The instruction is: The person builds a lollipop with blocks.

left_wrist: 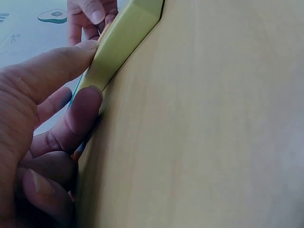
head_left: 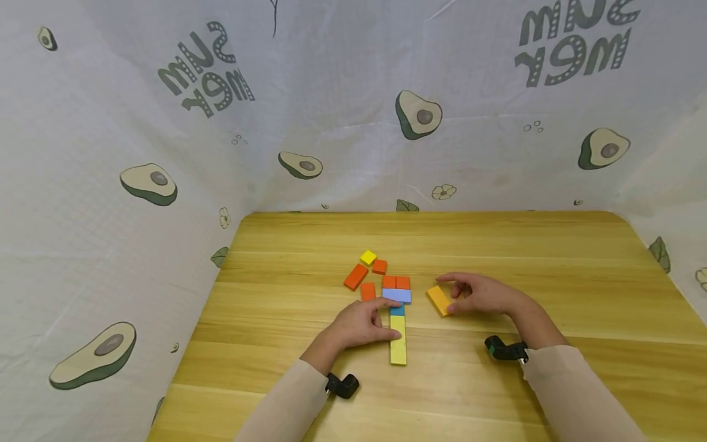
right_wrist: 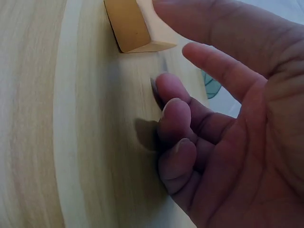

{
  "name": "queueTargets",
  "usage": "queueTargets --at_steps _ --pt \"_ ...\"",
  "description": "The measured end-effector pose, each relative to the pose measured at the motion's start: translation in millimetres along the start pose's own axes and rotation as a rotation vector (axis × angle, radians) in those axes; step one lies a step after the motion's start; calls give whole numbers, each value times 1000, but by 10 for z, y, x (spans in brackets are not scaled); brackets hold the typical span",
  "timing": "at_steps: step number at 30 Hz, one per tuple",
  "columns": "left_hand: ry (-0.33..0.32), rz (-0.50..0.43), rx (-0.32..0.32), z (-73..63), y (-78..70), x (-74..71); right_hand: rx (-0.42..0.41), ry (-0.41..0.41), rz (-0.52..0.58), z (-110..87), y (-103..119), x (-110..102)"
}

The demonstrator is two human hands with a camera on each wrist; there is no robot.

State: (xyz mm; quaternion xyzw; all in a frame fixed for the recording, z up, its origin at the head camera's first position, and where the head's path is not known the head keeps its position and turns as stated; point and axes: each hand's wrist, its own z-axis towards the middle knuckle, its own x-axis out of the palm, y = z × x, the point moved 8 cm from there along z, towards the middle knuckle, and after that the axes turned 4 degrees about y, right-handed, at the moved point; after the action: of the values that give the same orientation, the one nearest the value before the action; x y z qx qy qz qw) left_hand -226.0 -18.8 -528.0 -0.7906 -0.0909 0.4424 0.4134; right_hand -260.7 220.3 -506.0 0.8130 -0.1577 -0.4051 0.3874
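Note:
My left hand [head_left: 356, 324] bends over a long pale-yellow block [head_left: 398, 351], holding it with thumb and fingers. Its index fingertip reaches the small blue block [head_left: 397, 311] at the far end. Beyond that lie a periwinkle block [head_left: 396, 296] and two small red blocks [head_left: 389, 282] side by side, all flat in one figure. To the right, an orange-yellow block [head_left: 437, 299] lies slanted; my right hand [head_left: 480, 298] touches its near corner with the thumb. The right index finger stands off from this block, and in the right wrist view the other fingers [right_wrist: 175, 118] are loosely bent.
Left of the figure lie several loose blocks: a bright yellow one [head_left: 368, 258], a small red one [head_left: 379, 267], a longer red one [head_left: 356, 277] and another red one [head_left: 368, 291]. The wooden table [head_left: 525, 245] meets a white printed sheet [head_left: 353, 123] behind.

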Motion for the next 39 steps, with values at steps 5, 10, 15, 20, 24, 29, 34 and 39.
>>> queueTargets --at_steps 5,10,15,20,24,29,34,39 --pt "4 -1 -2 -6 -8 -1 -13 44 14 -26 -13 48" --pt "3 5 -7 -8 -7 -3 -38 26 -42 -13 -6 63" --pt "-1 8 -9 -6 -5 -10 -27 4 -48 -7 -4 76" --pt "2 1 -7 -15 -9 -6 12 -14 -47 -4 -29 89" --pt "-1 -5 -3 -18 -13 -8 43 -34 -55 7 -54 94" --pt "-1 -6 -9 -18 5 -13 33 -92 -34 59 -31 80" --pt "3 -14 -17 0 32 0 -11 -211 -43 160 41 49" --pt "7 -27 -19 7 33 3 8 -270 -48 316 90 45"
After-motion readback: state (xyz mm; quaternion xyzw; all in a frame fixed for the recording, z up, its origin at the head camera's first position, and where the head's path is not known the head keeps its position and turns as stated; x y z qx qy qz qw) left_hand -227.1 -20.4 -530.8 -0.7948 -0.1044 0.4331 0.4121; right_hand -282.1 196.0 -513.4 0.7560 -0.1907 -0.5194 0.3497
